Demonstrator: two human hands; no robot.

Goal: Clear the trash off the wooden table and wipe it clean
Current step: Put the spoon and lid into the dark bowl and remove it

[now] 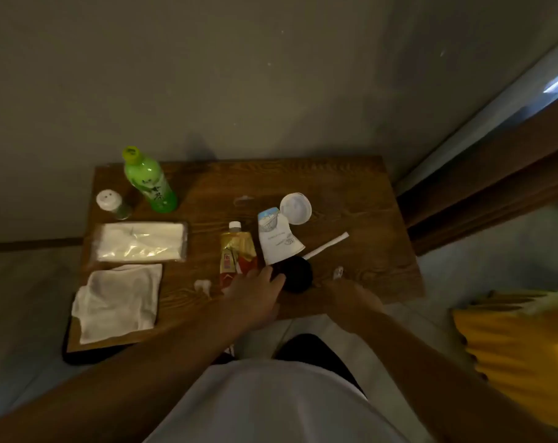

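- Trash lies in a cluster on the near right half of the wooden table (351,187): a squashed paper cup (279,238) on its side, a white round lid (296,208) touching its upper end, a wrapped straw (327,246) slanting off to the right, a red-and-gold drink pouch (237,257) with a white cap, and a dark round object (298,274) that is too dim to identify.
- Smaller scraps sit near the front edge: a crumpled white bit (202,286) left of the pouch and another small white scrap (338,272) to the right.
- Left hand (255,290) reaches in over the front edge, fingers spread and loose, gripping nothing; its fingertips lie at the pouch's lower end and against the dark round object.
- Right hand (351,295) rests at the table's front edge just right of the dark object; it is too dark to tell whether it is curled or holding anything.
- Judging by this, the clearing step has only begun, as all the litter is still on the table.
- Next, the left hand would need to close on the pouch or the dark object and lift it away, and the cup, lid and straw could be gathered together.
- Wiping comes later: a white cloth (118,302) lies on the near left corner, beside a tissue pack (140,241), a green bottle (149,180) and a small shaker (111,203).
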